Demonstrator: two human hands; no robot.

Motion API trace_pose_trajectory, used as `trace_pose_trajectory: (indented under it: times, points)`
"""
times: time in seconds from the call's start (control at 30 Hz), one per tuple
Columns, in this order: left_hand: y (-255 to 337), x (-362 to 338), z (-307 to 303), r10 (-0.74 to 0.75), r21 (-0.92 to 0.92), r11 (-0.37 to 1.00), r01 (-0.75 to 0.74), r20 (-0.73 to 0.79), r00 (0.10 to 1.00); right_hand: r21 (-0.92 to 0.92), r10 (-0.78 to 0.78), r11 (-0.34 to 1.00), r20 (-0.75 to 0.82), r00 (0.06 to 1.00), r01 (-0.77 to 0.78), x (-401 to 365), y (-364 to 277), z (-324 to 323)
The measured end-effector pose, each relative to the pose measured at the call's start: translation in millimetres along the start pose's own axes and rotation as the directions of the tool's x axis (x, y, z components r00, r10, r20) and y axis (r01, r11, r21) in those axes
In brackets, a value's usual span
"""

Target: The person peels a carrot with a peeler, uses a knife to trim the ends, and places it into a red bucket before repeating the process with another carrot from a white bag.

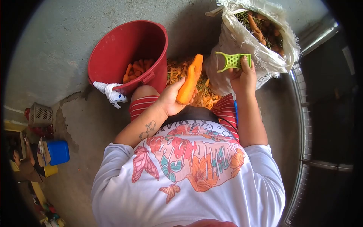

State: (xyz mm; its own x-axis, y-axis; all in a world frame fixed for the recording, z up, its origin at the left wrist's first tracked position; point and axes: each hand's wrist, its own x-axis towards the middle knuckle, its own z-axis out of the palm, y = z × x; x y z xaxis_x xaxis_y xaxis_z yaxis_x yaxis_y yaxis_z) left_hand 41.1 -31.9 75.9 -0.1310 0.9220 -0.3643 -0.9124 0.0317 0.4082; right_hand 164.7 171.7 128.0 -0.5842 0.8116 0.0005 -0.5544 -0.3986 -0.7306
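My left hand (pixel 172 99) is closed around the lower part of a peeled carrot (pixel 191 79), which tilts up and away from me. Its bright orange surface looks smooth, with a notch along one side. A green peeler (pixel 232 60) is gripped by its handle in my right hand (pixel 244 76), its forked head pointing left toward the carrot but apart from it. Beneath and between the hands lies a heap of orange peelings (pixel 207 99). Some fingers of my left hand are hidden behind the carrot.
A red bucket (pixel 109 45) with carrots (pixel 138 69) inside stands front left, a white cloth (pixel 109 92) tied at its rim. Front right is a white woven sack (pixel 234 39) of unpeeled carrots (pixel 257 29). A wall rises behind. Another person (pixel 28 162) and a blue container (pixel 58 152) are far left.
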Motion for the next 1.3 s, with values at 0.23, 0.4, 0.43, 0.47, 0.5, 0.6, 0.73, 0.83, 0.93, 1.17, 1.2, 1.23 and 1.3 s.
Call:
trace_pose_trajectory:
  times: [0.23, 0.4, 0.43, 0.47, 0.5, 0.6, 0.73, 0.83, 0.93, 1.17, 1.2, 1.23, 1.3]
  points:
    - [0, 4, 6, -0.010, -0.098, 0.995, 0.011, 0.016, 1.000, -0.383, 0.078, 0.924, 0.229, 0.970, 0.016, -61, 29, 24]
    - [-1, -1, 5, -0.032, -0.117, 0.992, 0.037, 0.045, 0.998, -0.510, 0.086, 0.859, 0.221, 0.972, 0.040, -63, 36, 28]
    - [-1, -3, 10, -0.033, -0.116, 0.993, 0.036, 0.025, 0.999, -0.522, 0.084, 0.852, 0.220, 0.972, 0.045, -63, 36, 28]
    - [-2, -3, 14, -0.025, -0.108, 0.994, 0.026, 0.003, 1.000, -0.535, 0.081, 0.843, 0.220, 0.972, 0.051, -62, 35, 29]
    - [-3, -3, 17, -0.018, -0.101, 0.995, 0.016, -0.019, 1.000, -0.547, 0.079, 0.835, 0.220, 0.972, 0.056, -62, 33, 29]
    - [-6, -3, 7, -0.047, -0.048, 0.998, 0.051, 0.078, 0.996, -0.604, 0.092, 0.796, 0.198, 0.976, 0.047, -55, 26, 29]
    - [-7, -7, 1, -0.056, 0.064, 0.997, 0.049, 0.127, 0.990, -0.569, 0.089, 0.822, 0.144, 0.986, 0.009, -42, 20, 28]
    - [-9, -15, 16, 0.070, 0.196, 0.977, -0.087, 0.092, 0.993, -0.605, -0.019, 0.788, 0.162, 0.987, 0.115, -28, 10, 26]
    - [-9, -22, 27, 0.083, 0.254, 0.963, -0.093, 0.052, 0.995, -0.636, -0.091, 0.753, 0.157, 0.983, 0.171, -15, 6, 22]
    - [-8, -17, 10, 0.013, 0.257, 0.966, -0.036, 0.092, 0.996, -0.741, -0.208, 0.613, 0.184, 0.961, 0.275, 10, -1, 13]
    - [-6, -18, 7, -0.019, 0.237, 0.972, -0.005, 0.099, 0.995, -0.748, -0.239, 0.594, 0.186, 0.953, 0.295, 17, -2, 10]
    - [-3, -19, 5, -0.051, 0.217, 0.976, 0.026, 0.107, 0.993, -0.755, -0.269, 0.575, 0.188, 0.944, 0.315, 27, -4, 5]
    - [-3, -21, 5, -0.055, 0.244, 0.969, 0.031, 0.091, 0.994, -0.824, -0.323, 0.475, 0.163, 0.932, 0.309, 52, -9, -8]
